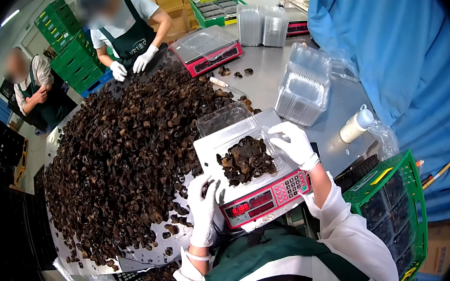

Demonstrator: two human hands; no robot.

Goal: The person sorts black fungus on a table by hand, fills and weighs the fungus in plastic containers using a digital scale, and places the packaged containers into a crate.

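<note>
A red-and-white digital scale (233, 212) stands in front of me, its display lit. On it sits a clear plastic tray (269, 136) with its lid (224, 120) folded back, and dark wood ear mushrooms (247, 160) are heaped inside. My right hand (294, 146), white-gloved, is at the tray's right edge with its fingers extended and apart. At the scale's left edge is my left hand (204, 203), also gloved, fingers loosely bent with a gap to the thumb. Nothing shows in either hand. A large pile of wood ear mushrooms (124, 161) lies to the left.
Stacked clear trays (306, 84) stand right of the scale, near a white-capped bottle (357, 123). A green crate (417, 198) holds packed boxes at lower right. Across the table, a gloved co-worker (129, 41) stands by a second scale (206, 50). Another person (36, 88) stands far left.
</note>
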